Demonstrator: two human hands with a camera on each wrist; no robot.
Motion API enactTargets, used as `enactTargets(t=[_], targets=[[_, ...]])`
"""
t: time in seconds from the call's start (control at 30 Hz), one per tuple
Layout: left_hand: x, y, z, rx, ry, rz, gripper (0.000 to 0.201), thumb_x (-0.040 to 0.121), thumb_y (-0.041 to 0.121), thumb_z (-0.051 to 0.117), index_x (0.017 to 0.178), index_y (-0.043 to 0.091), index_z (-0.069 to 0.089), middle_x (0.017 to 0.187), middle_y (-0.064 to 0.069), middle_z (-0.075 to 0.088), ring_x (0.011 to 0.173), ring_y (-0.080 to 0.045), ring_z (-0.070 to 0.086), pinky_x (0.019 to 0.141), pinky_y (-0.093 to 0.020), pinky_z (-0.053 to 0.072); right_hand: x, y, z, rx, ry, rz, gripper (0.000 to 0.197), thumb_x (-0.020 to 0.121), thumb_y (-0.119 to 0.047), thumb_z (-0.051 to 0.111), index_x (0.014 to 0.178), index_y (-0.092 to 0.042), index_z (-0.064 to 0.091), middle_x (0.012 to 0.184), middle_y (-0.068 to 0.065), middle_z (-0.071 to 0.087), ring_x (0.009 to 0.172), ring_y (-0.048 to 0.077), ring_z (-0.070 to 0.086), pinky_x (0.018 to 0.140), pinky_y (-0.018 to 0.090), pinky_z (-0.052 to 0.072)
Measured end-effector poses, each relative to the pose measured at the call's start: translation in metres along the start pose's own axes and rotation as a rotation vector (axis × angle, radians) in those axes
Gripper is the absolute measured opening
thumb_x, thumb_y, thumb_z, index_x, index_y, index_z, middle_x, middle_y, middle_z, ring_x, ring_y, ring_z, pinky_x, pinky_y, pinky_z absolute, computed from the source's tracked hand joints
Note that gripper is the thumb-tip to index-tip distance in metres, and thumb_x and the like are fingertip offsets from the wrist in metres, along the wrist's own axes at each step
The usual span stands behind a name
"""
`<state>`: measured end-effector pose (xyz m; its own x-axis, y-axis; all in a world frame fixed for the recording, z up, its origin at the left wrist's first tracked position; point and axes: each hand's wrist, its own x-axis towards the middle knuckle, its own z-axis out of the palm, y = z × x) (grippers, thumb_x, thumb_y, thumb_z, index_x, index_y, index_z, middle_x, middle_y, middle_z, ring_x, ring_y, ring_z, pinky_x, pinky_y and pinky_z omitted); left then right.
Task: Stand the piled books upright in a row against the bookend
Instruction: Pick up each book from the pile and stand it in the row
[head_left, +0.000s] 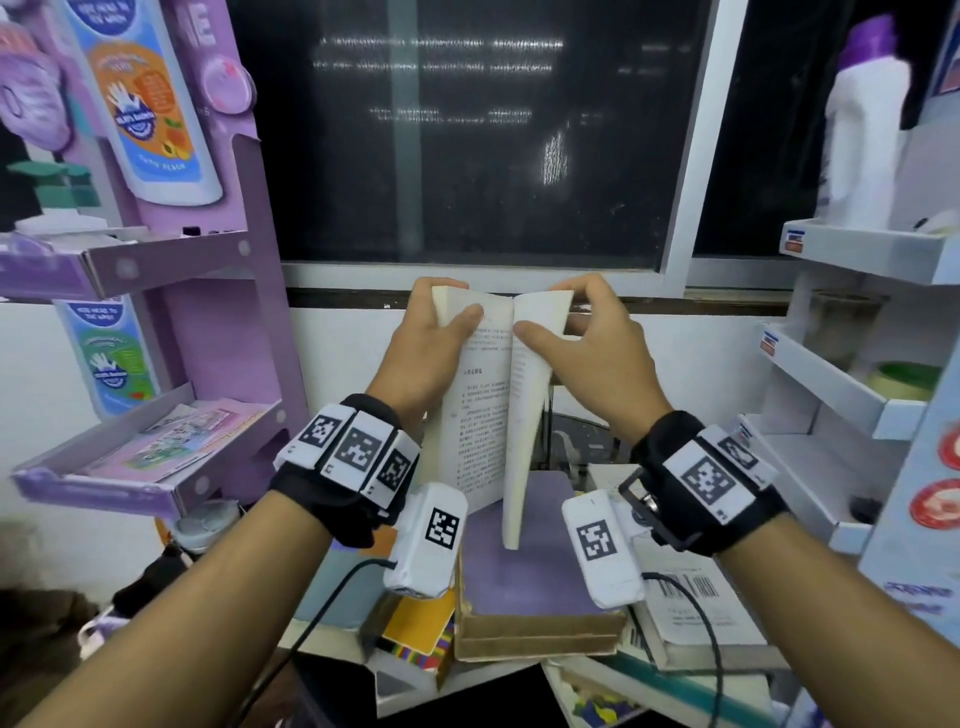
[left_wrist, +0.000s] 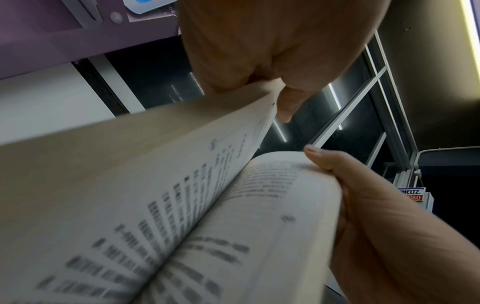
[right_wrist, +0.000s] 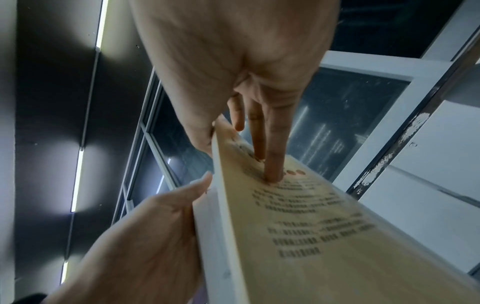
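An open book (head_left: 485, 410) with printed pages stands upright above the pile, its lower edge over a purple-covered book (head_left: 524, 566). My left hand (head_left: 441, 319) grips the left half near the top, thumb on the page and fingers behind. My right hand (head_left: 574, 325) grips the right half the same way. In the left wrist view the thick left block of pages (left_wrist: 135, 164) runs up into my left hand (left_wrist: 280, 96). In the right wrist view my right hand's fingers (right_wrist: 272, 164) press on the yellow back cover (right_wrist: 298, 226). No bookend shows plainly.
Under the purple book lie brown-edged books (head_left: 540, 631), a yellow book (head_left: 415, 621) to the left and a white barcoded book (head_left: 693, 605) to the right. A purple display shelf (head_left: 150, 483) stands left, a white shelf (head_left: 831, 384) right, a dark window (head_left: 467, 135) ahead.
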<state>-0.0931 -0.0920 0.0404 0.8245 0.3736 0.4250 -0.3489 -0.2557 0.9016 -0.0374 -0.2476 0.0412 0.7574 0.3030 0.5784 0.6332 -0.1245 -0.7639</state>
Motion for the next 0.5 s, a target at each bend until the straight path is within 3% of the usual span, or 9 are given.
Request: enactTargets(t=[0.07,0.13,0.23,0.37,0.5], targets=[[-0.003,0.005,0.001,-0.023,-0.037,-0.017,0.019,0.098,0.038,0.045,0.114,0.026,0.044,0.103,-0.006,0.067,0.091,-0.025,0.069,0.083,-0.047,0.057,-0.005,-0.003,0.008,0.055,-0.035,0.014,0.038,0.081,-0.028,0.076,0.109,-0.024,0.05,0.093,-0.016,0.065,0.079,-0.002,0.068,0.058,0.024,0.059],[-0.005,0.008,0.0,-0.035,-0.056,-0.027,0.027,0.098,0.046,0.039,0.115,0.026,0.043,0.098,-0.004,0.068,0.087,-0.024,0.07,0.081,-0.043,0.058,-0.007,-0.005,0.015,0.07,-0.058,0.024,0.04,0.08,-0.033,0.077,0.11,-0.026,0.05,0.099,-0.008,0.069,0.082,0.009,0.071,0.064,0.033,0.061],[-0.009,0.009,-0.002,-0.046,-0.075,-0.027,0.033,0.098,0.051,0.037,0.116,0.025,0.043,0.095,-0.001,0.067,0.083,-0.019,0.07,0.074,-0.035,0.057,-0.008,-0.007,0.021,0.04,-0.079,0.01,0.044,0.08,-0.042,0.074,0.114,-0.027,0.05,0.108,-0.006,0.067,0.086,0.015,0.071,0.068,0.037,0.062],[-0.011,0.009,-0.003,-0.152,-0.083,-0.039,0.036,0.095,0.046,0.047,0.119,0.019,0.044,0.112,-0.009,0.066,0.098,-0.025,0.068,0.082,-0.04,0.058,-0.012,-0.004,0.027,-0.015,-0.134,-0.012,0.051,0.077,-0.049,0.074,0.118,-0.029,0.053,0.118,-0.008,0.062,0.093,0.013,0.068,0.076,0.039,0.06],[-0.01,0.003,-0.005,-0.171,-0.07,-0.03,0.038,0.092,0.032,0.059,0.123,0.019,0.042,0.113,-0.01,0.064,0.103,-0.028,0.066,0.088,-0.043,0.055,-0.015,-0.002,0.032,-0.104,-0.14,-0.087,0.046,0.077,-0.038,0.077,0.118,-0.03,0.057,0.117,-0.01,0.06,0.086,0.007,0.066,0.076,0.029,0.058]])
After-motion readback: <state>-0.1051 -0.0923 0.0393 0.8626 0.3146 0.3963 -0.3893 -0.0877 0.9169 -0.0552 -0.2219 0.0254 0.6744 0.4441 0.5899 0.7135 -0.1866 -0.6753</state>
